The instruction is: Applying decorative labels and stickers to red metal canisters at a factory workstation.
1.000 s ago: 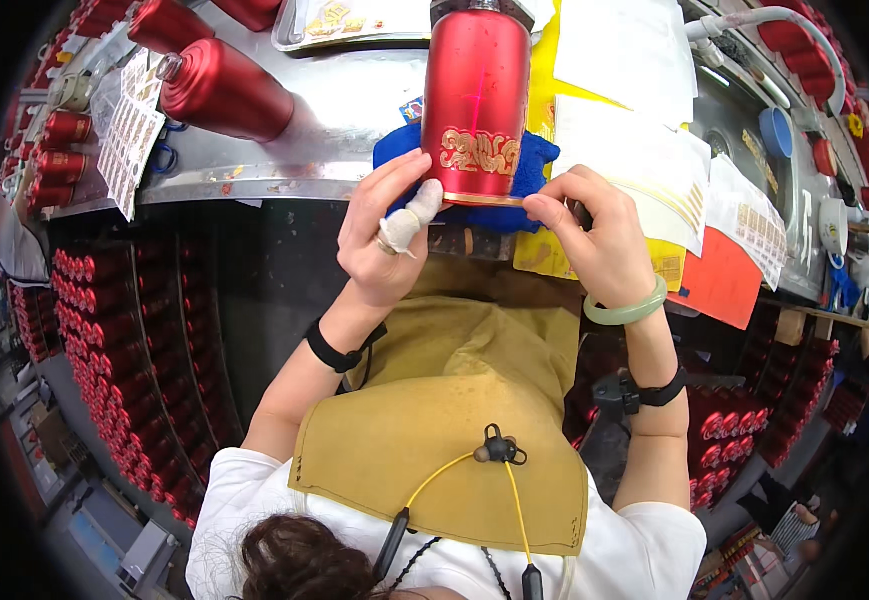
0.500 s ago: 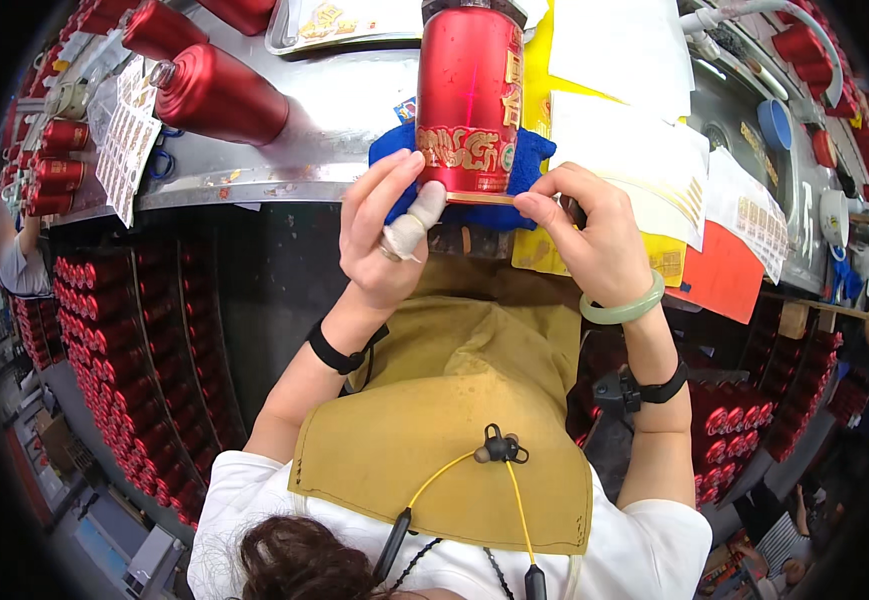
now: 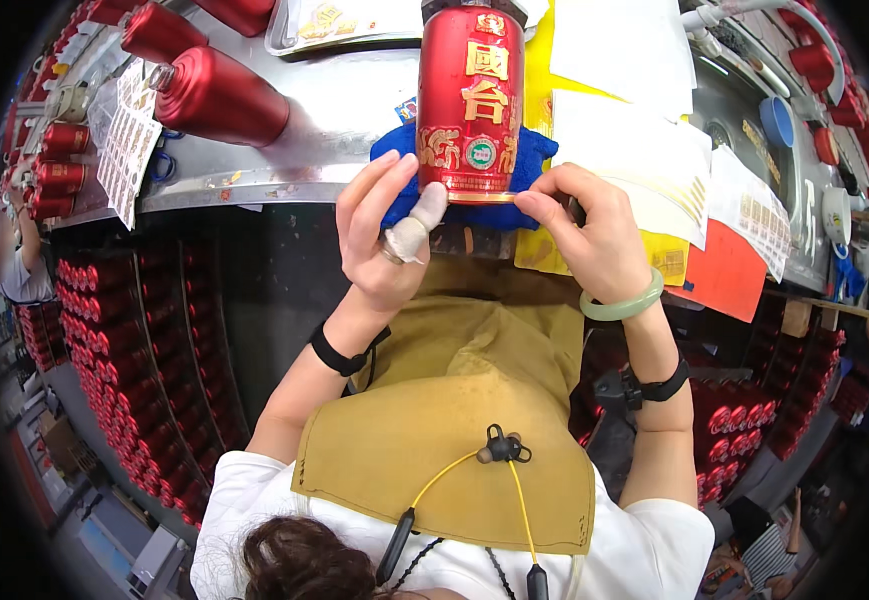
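Note:
A red bottle (image 3: 449,100) with gold lettering and a round green-and-white mark lies with its base toward me, over a blue cloth (image 3: 537,155). Around the base edge runs a thin gold strip (image 3: 484,198). My left hand (image 3: 379,235) is at the base's left side; its thumb, in a whitish finger cover (image 3: 409,235), presses against the bottle while the other fingers stretch apart. At the right end of the strip, thumb and forefinger of my right hand (image 3: 599,235) are pinched together on it. The bottle's far end is cut off by the upper edge.
Another red bottle (image 3: 222,95) lies on the metal table at left, beside a hanging sticker sheet (image 3: 126,155). White sheets (image 3: 624,150), a yellow sheet (image 3: 659,255) and a red sheet (image 3: 724,270) lie at right. Racks of red bottles (image 3: 124,380) stand below. A person (image 3: 24,260) is at far left.
The bottle has turned about its long axis, so the gold lettering moved from its right edge to the middle and the green-and-white mark came leftward. Both hands stay almost in place.

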`<state>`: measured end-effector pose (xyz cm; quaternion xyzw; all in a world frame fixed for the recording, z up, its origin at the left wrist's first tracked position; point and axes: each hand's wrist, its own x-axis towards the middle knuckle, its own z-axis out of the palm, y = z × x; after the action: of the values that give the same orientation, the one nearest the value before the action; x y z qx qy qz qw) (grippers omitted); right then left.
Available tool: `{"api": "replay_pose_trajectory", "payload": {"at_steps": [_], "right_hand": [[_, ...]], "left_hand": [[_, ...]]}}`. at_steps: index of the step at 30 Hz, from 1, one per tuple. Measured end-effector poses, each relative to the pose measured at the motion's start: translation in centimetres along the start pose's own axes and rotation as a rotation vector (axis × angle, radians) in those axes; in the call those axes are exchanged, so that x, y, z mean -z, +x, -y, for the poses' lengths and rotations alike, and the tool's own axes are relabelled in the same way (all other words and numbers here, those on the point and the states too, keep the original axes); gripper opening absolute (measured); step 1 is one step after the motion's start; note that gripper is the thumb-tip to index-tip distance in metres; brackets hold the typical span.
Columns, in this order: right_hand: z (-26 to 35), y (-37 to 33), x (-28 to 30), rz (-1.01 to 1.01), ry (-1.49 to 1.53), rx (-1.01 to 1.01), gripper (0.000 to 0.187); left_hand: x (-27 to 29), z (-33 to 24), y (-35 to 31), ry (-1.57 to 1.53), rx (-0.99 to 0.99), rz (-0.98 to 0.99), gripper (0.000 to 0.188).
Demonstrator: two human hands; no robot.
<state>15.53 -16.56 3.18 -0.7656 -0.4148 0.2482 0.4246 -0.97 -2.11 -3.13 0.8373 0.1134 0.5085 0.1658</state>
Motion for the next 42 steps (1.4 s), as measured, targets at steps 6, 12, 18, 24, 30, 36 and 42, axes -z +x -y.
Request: {"api": "replay_pose_trajectory", "payload": {"at_steps": [6,12,18,24,30,36,42], "right_hand": [[1.5,-0.8,0.8,-0.015,0.048,-0.012,0.02],[1.0,-0.9,0.6,-0.028,0.022,0.001,0.019],[-0.1,-0.7,0.3,-0.034,0.039,-0.023,0.018],[-0.4,-0.4,-0.1,-0.035,0.037,-0.041,0.019],[0.2,-0.2,-0.4,-0.034,0.06,0.009,0.019],[-0.1,-0.2,-0.3,-0.034,0.015,0.02,0.019],[0.5,-0.2,-0.5,-0.04,0.072,0.012,0.019]], "left_hand": [[0.1,-0.6,0.9,-0.063,0.125,0.013,0.03],[-0.6,0.6,-0.9,-0.281,0.25,-0.017,0.038],[-0.9,0.1,-0.6,-0.083,0.068,-0.089,0.031],[-0.1,0.2,1.6,-0.079,-0.048,0.115,0.024],[-0.7,0.0,-1.0,-0.29,0.318,-0.031,0.03],[-0.6,-1.4,0.9,0.005,0.103,-0.058,0.026],[-0.7,-0.1,0.1,-0.191,0.216,-0.009,0.029]]}}
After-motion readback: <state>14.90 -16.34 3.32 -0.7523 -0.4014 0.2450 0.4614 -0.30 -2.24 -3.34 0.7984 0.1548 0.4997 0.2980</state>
